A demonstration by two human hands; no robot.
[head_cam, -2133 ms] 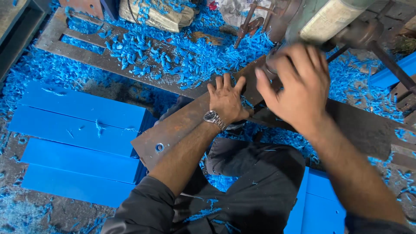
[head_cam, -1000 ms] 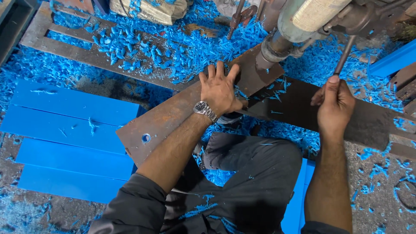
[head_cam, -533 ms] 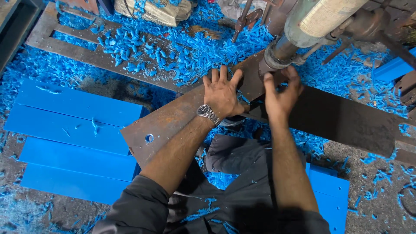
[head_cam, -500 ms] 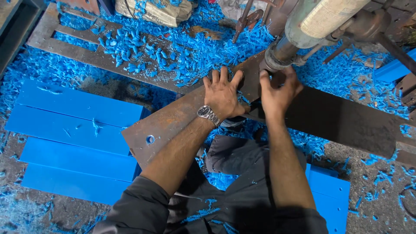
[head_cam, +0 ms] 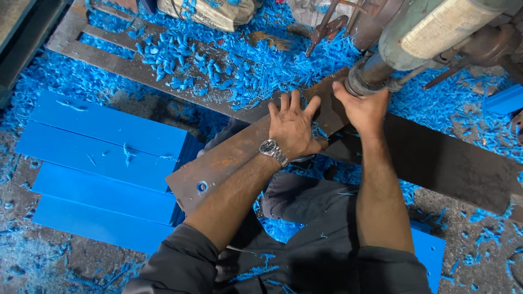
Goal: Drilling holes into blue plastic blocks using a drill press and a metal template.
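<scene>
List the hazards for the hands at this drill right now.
1. The right hand sits bare against the drill spindle; if it turns, the fingers could be caught.
2. The left hand alone presses the rusty steel plate flat; with no clamp visible, the plate might spin or kick.
3. Blue shavings lie all around; they could cut skin or make footing slippery.

Long rusty brown flat steel bar (head_cam: pixel 229 163) w/ a round hole near its lower-left end, lying flat and diagonal, its upper-right end under the grey-green cylindrical drill spindle (head_cam: pixel 376 76), which angles down onto the bar.
</scene>
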